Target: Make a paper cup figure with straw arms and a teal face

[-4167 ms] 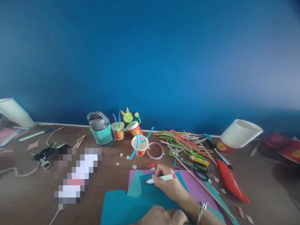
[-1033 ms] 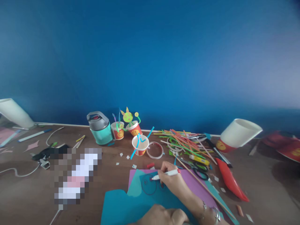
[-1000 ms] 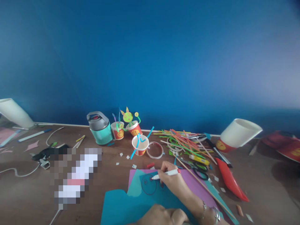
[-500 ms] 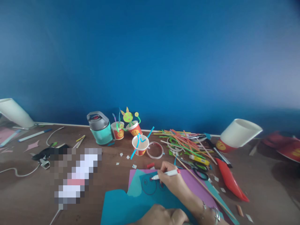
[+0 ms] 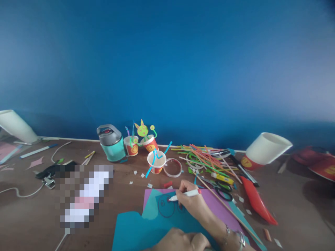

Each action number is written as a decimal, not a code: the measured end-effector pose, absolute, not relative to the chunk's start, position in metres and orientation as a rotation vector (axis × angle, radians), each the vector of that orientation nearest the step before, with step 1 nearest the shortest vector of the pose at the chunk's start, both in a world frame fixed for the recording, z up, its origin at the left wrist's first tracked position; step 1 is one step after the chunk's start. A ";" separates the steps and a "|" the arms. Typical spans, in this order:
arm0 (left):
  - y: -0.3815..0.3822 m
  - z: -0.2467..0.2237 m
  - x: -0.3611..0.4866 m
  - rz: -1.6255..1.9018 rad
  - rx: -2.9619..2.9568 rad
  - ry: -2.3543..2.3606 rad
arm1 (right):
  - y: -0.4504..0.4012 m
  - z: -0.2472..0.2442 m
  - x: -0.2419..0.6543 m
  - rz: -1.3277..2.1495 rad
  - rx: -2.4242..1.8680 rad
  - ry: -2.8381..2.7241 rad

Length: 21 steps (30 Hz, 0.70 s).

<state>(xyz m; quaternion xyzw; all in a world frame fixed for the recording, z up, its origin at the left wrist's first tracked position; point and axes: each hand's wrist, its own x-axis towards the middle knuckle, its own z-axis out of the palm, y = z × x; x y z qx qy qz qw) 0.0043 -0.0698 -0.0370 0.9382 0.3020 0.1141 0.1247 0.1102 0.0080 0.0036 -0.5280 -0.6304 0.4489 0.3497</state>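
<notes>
My right hand [image 5: 188, 201] is closed round a white marker [image 5: 193, 193] whose red cap end points right. The marker's tip touches a drawn circle with eye shapes [image 5: 166, 205] on a blue sheet [image 5: 133, 230]. At the bottom edge, my left hand [image 5: 183, 240] rests on the blue sheet with its fingers curled; what it holds, if anything, is hidden. A purple sheet [image 5: 216, 202] lies beneath the blue one. Past the sheets stands a paper cup [image 5: 157, 161] with blue strips sticking out.
A teal jar [image 5: 113, 148] and a cup with a green paper animal [image 5: 142, 130] stand near the wall. Scissors [image 5: 223, 192], coloured sticks [image 5: 206, 157], a yellow glue stick [image 5: 222, 178], a red object [image 5: 256, 200] and a large paper cup [image 5: 265, 150] lie right. A wooden stick [image 5: 225, 205] crosses the sheets.
</notes>
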 end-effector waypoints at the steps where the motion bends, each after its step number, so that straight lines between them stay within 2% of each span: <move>1: -0.070 -0.036 0.004 0.327 2.736 0.877 | 0.008 0.003 0.111 1.192 -1.344 -1.608; 12: -0.067 -0.023 0.005 0.190 2.825 0.804 | -0.003 0.012 0.111 1.270 -1.343 -1.662; 21: -0.066 -0.023 0.006 0.315 2.851 0.794 | -0.011 0.008 0.116 1.248 -1.389 -1.746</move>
